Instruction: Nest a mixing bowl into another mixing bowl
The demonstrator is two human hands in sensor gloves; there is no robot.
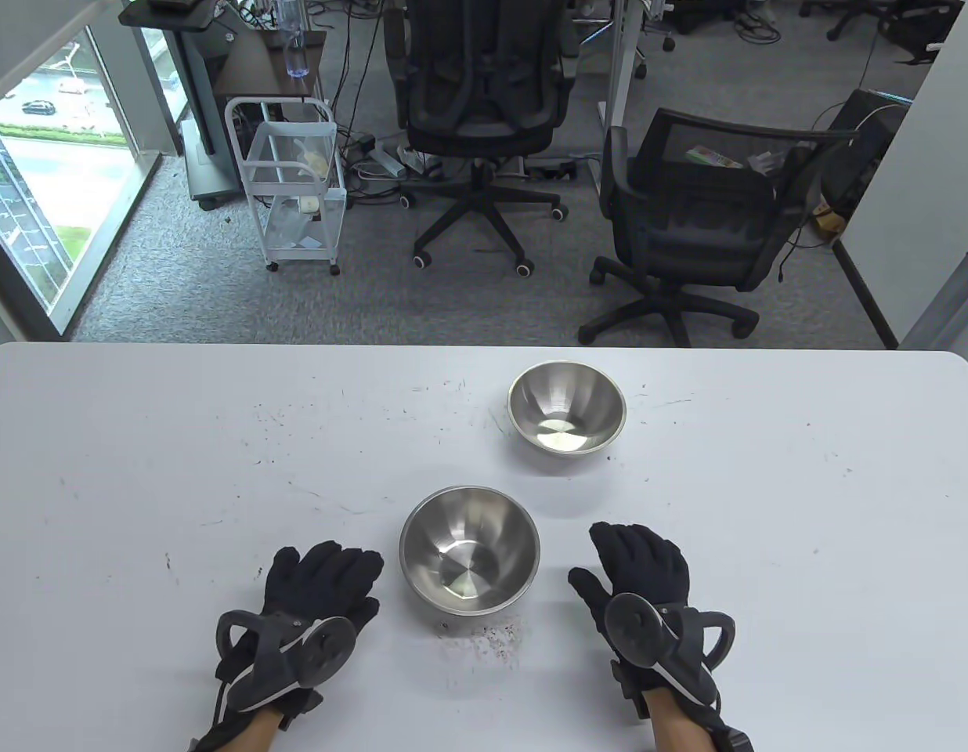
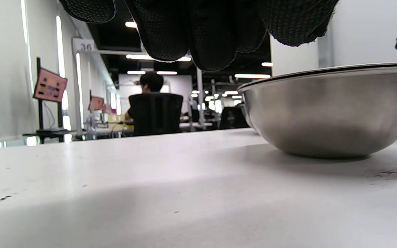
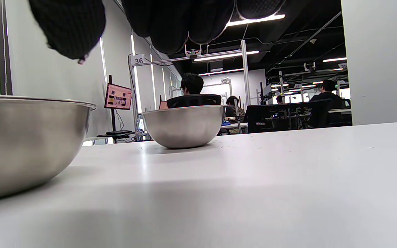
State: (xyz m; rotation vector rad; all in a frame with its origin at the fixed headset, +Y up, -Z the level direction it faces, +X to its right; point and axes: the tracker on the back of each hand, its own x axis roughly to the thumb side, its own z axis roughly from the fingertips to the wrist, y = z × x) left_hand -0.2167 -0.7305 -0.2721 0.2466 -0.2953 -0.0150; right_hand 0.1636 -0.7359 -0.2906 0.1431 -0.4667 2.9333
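Observation:
Two steel mixing bowls stand upright and apart on the white table [image 1: 139, 439]. The larger near bowl [image 1: 469, 560] sits between my hands; it shows in the left wrist view [image 2: 329, 110] and in the right wrist view [image 3: 22, 144]. The smaller far bowl [image 1: 567, 417] stands behind it, a little to the right, also in the right wrist view [image 3: 183, 126]. My left hand [image 1: 327, 580] rests flat on the table left of the near bowl, holding nothing. My right hand [image 1: 637, 560] rests flat right of it, holding nothing.
Dark specks lie on the table just in front of the near bowl [image 1: 492, 638]. Beyond the table's far edge stand two office chairs [image 1: 688, 227] and a white cart [image 1: 296, 188] on the floor.

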